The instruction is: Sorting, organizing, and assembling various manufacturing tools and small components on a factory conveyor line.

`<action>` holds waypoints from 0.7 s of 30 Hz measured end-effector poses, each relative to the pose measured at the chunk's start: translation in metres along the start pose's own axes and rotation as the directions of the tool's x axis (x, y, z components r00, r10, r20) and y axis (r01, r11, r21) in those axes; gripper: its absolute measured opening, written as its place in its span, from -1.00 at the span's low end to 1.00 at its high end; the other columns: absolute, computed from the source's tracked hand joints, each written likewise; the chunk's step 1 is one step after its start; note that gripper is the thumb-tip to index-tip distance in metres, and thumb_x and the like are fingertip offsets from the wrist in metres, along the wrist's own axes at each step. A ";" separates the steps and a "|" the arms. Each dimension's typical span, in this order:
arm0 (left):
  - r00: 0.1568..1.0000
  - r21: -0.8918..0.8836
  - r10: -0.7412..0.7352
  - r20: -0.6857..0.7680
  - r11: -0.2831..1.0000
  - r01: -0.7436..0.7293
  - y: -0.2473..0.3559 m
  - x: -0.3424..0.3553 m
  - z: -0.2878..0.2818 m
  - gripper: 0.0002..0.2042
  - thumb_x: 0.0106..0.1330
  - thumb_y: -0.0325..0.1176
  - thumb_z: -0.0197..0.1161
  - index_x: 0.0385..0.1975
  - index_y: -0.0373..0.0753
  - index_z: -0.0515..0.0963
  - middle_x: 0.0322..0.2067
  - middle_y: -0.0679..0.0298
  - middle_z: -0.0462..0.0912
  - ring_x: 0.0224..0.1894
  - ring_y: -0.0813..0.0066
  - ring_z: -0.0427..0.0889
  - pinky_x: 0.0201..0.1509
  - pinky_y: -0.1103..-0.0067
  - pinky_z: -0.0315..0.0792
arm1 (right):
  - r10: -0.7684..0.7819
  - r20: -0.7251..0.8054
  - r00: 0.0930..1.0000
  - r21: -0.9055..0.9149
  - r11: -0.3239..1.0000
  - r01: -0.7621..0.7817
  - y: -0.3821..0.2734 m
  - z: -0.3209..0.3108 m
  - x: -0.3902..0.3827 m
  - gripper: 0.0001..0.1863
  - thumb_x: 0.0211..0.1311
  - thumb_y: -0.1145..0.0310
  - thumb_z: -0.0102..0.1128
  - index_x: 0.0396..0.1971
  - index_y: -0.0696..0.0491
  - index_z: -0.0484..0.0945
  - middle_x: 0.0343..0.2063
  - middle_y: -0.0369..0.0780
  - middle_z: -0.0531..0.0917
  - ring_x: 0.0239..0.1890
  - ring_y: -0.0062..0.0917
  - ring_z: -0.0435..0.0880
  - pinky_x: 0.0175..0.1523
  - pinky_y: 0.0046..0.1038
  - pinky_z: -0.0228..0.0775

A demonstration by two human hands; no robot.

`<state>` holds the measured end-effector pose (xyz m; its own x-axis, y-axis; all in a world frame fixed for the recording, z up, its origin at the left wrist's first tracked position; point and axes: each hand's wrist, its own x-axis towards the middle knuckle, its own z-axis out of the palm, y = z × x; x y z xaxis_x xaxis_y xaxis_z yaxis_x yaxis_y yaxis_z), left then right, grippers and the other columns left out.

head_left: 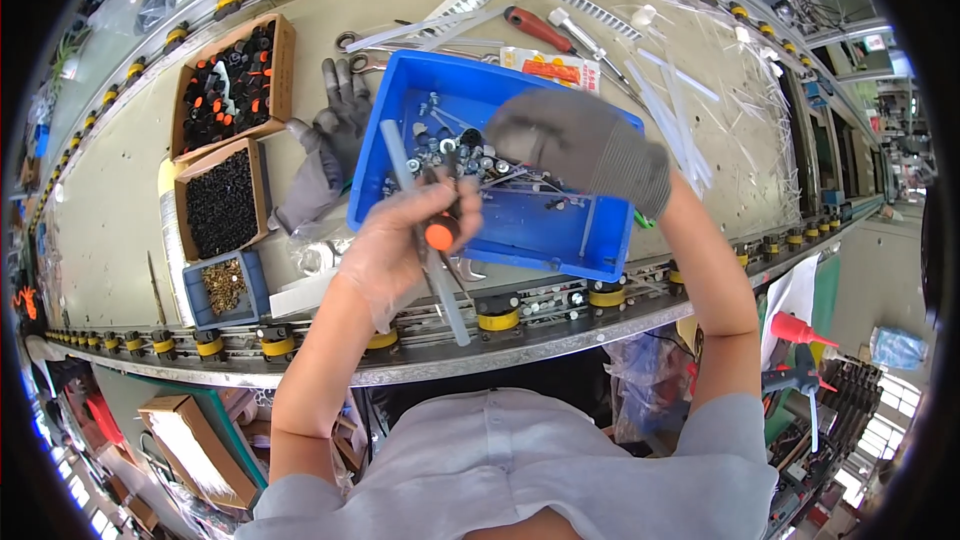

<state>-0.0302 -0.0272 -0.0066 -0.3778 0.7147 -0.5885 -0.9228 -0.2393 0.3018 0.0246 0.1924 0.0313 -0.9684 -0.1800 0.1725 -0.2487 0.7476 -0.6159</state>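
Observation:
My left hand (395, 240), in a thin clear glove, is closed at the near left edge of a blue plastic bin (530, 251). Its fingers grip a black part with an orange end (441, 232) and a long translucent plastic tube (447, 305), which sticks out above and below the hand. My right hand (550, 140), in a grey glove, reaches over the bin from the right. Its fingers are curled together; their tips are blurred, and anything in them is hidden. Mixed screws, bolts and washers (490, 165) lie in the bin beside those fingers.
To the left stand a box of black-and-orange parts (230, 85), a box of small black pieces (222, 202) and a small tray of brass-coloured pieces (226, 285). A spare grey glove (320, 155) touches the bin's side. Beyond lies a red-handled screwdriver (540, 30). Roller rails edge the table.

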 end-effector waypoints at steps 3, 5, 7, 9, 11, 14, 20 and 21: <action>0.997 -0.169 0.049 -0.057 0.984 -0.058 0.012 -0.002 -0.001 -0.76 0.21 -0.56 0.20 -0.14 -0.40 0.37 -0.19 0.03 0.54 -0.19 0.32 0.60 -0.10 0.47 0.59 | 0.287 0.145 0.947 -0.213 0.944 -0.253 0.008 -0.022 -0.008 -0.85 0.11 0.35 0.16 -0.32 0.02 0.57 -0.40 -0.22 0.62 -0.37 -0.38 0.63 -0.24 -0.43 0.46; 0.996 -0.212 0.064 -0.057 0.974 -0.074 0.014 0.000 -0.002 -0.74 0.21 -0.56 0.20 -0.12 -0.38 0.37 -0.19 0.04 0.54 -0.19 0.32 0.59 -0.09 0.47 0.59 | 0.310 0.234 0.922 -0.327 0.918 -0.225 0.018 -0.011 -0.034 -0.86 0.12 0.33 0.12 -0.33 0.00 0.59 -0.39 -0.21 0.61 -0.32 -0.36 0.62 -0.20 -0.38 0.46; 0.997 -0.221 0.059 0.057 0.974 -0.045 0.016 0.000 -0.001 -0.64 0.20 -0.57 0.20 0.00 -0.37 0.36 -0.21 0.07 0.53 -0.20 0.35 0.58 -0.09 0.47 0.58 | 0.337 0.315 0.887 -0.432 0.883 -0.183 0.022 0.000 -0.045 -0.85 0.14 0.31 0.09 -0.34 -0.03 0.60 -0.38 -0.21 0.59 -0.26 -0.35 0.62 -0.17 -0.32 0.46; 0.993 -0.253 0.047 0.113 0.967 -0.018 0.018 -0.002 -0.002 -0.60 0.20 -0.56 0.19 0.05 -0.39 0.33 -0.22 0.10 0.53 -0.21 0.37 0.57 -0.10 0.48 0.58 | 0.501 0.413 0.760 -0.610 0.772 -0.177 0.023 0.008 -0.048 -0.84 0.12 0.34 0.09 -0.31 -0.05 0.61 -0.34 -0.23 0.59 -0.22 -0.36 0.64 -0.16 -0.31 0.48; 0.984 -0.278 0.033 0.172 0.961 0.016 0.019 -0.001 -0.006 -0.56 0.21 -0.55 0.18 0.10 -0.40 0.31 -0.24 0.12 0.52 -0.22 0.38 0.57 -0.11 0.48 0.58 | 0.505 0.378 0.776 -0.648 0.743 -0.168 0.033 0.011 -0.049 -0.83 0.12 0.36 0.09 -0.29 -0.06 0.61 -0.32 -0.23 0.59 -0.20 -0.35 0.64 -0.15 -0.31 0.49; 0.974 -0.252 0.070 0.217 0.968 -0.014 0.022 0.002 -0.013 -0.55 0.23 -0.53 0.14 0.14 -0.40 0.29 -0.25 0.15 0.51 -0.24 0.40 0.57 -0.14 0.48 0.58 | 0.503 0.368 0.782 -0.664 0.731 -0.158 0.035 0.014 -0.049 -0.80 0.13 0.40 0.07 -0.26 -0.07 0.61 -0.28 -0.23 0.60 -0.19 -0.33 0.64 -0.14 -0.32 0.50; 0.986 -0.377 0.012 0.168 0.925 0.053 0.025 0.002 -0.010 -0.61 0.27 -0.52 0.09 0.11 -0.41 0.32 -0.26 0.16 0.51 -0.27 0.42 0.57 -0.11 0.48 0.60 | 0.496 0.379 0.781 -0.548 0.800 -0.243 0.034 -0.002 -0.047 -0.76 0.14 0.44 0.04 -0.21 -0.09 0.61 -0.23 -0.23 0.60 -0.18 -0.32 0.64 -0.13 -0.33 0.50; 0.981 -0.439 -0.024 0.192 0.892 0.108 0.025 0.003 -0.010 -0.62 0.27 -0.53 0.09 0.11 -0.42 0.33 -0.26 0.15 0.51 -0.27 0.42 0.57 -0.10 0.49 0.60 | 0.583 0.218 0.782 -0.669 0.673 -0.315 0.036 -0.003 -0.046 -0.75 0.15 0.43 0.04 -0.20 -0.10 0.61 -0.22 -0.24 0.60 -0.18 -0.32 0.64 -0.12 -0.33 0.49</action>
<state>-0.0551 -0.0381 -0.0082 -0.3338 0.8331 -0.4411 -0.8969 -0.4246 -0.1232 0.0601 0.2294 0.0036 -0.9066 0.1557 -0.3923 0.1499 0.9877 0.0455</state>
